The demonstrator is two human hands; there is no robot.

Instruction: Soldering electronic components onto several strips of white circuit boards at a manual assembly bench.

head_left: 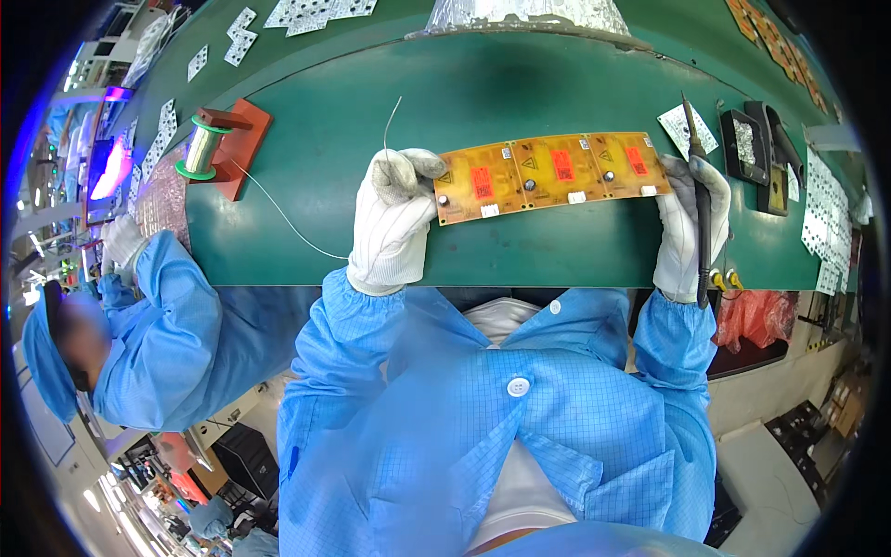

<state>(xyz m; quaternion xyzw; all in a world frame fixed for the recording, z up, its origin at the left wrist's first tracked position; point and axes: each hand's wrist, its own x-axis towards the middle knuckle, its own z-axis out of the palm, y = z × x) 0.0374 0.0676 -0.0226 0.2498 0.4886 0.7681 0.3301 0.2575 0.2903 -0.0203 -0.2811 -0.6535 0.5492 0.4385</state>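
Note:
A strip of three joined yellow-brown circuit boards (pixel 555 190), with red labels, small black round parts and white connectors, is held up over the green bench. My white-gloved left hand (pixel 392 218) pinches its left end, fingers closed. Thin solder wire (pixel 295 226) runs into that hand from a spool (pixel 202 150), and its free tip sticks up above the fingers. At the strip's right end is my gloved right hand (pixel 679 227), closed around a soldering iron (pixel 703 218) while its fingers hold the board edge. The iron's tip points away from me.
The spool sits on a red-brown stand (pixel 249 139). Right of my right hand are a black iron holder (pixel 775 153) and white boards (pixel 821 209). A metal duct (pixel 529 14) stands at the far edge. A co-worker in a blue sleeve (pixel 181 297) is at left.

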